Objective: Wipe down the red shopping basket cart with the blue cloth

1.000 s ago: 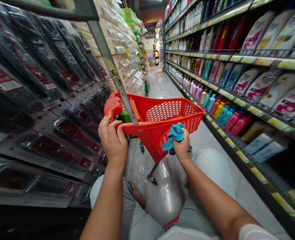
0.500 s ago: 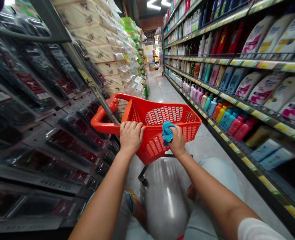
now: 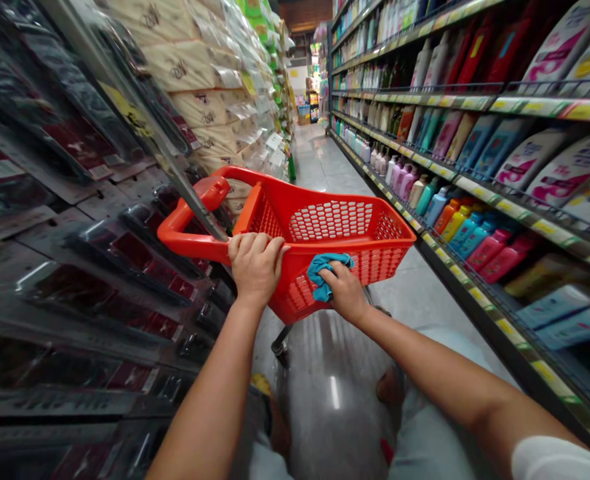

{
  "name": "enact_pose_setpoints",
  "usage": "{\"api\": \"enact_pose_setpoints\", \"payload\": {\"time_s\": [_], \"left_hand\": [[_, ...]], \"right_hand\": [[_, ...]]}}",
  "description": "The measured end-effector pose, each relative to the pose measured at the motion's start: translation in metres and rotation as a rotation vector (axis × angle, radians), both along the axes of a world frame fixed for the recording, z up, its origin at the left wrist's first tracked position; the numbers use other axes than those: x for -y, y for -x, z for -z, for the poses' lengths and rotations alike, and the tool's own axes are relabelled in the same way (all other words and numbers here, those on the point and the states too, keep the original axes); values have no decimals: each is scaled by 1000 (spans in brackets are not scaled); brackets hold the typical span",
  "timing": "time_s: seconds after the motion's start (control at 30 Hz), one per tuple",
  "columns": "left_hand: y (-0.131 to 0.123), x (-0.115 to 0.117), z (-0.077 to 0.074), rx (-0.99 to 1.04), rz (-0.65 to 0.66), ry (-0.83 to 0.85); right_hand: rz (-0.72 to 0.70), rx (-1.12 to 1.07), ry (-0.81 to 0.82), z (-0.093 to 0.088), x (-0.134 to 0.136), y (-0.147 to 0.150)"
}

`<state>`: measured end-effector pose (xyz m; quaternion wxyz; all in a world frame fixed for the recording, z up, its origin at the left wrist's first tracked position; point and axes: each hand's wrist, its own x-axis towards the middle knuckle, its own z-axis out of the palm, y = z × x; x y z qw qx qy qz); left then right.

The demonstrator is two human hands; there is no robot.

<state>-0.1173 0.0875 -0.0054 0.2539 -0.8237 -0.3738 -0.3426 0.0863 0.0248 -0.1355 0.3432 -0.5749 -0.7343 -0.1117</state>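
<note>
A red plastic shopping cart (image 3: 275, 250) stands sideways in front of me, its mesh basket to the right and its handle loop to the left. My left hand (image 3: 257, 267) is closed over the near top rim, close to the handle end. In my right hand (image 3: 343, 288) is a crumpled blue cloth (image 3: 319, 273), pressed against the mesh of the basket's near side, below the rim. The fingertips of that hand are partly sunk in the cloth. A grey metal pole (image 3: 175, 177) slants down to the handle.
Shelves of shampoo bottles (image 3: 459, 223) line the right side, with price strips along their edges. Packaged goods (image 3: 139, 247) hang close on my left, beyond them stacked cream packs (image 3: 209, 120). Grey tiled floor (image 3: 319, 160) runs down the aisle.
My right hand and the cloth have slid from the top rim down onto the basket's side. My left hand keeps its grip on the rim. The view has shifted slightly.
</note>
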Motion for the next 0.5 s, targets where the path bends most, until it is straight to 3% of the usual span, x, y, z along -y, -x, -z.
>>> {"api": "enact_pose_setpoints", "payload": {"time_s": [0.13, 0.23, 0.3, 0.4, 0.47, 0.5], "left_hand": [[1, -9, 6, 46, 52, -20], [7, -16, 11, 71, 104, -56], [12, -21, 14, 81, 118, -97], [19, -28, 16, 103, 134, -86], [22, -33, 16, 129, 137, -32], [22, -34, 15, 146, 133, 1]], "right_hand": [[-215, 163, 105, 17, -8, 42], [-303, 233, 133, 13, -10, 52], [-225, 159, 69, 0, -7, 36], [45, -91, -114, -17, 0, -7], [246, -234, -194, -16, 0, -25], [282, -252, -178, -10, -2, -27]]}}
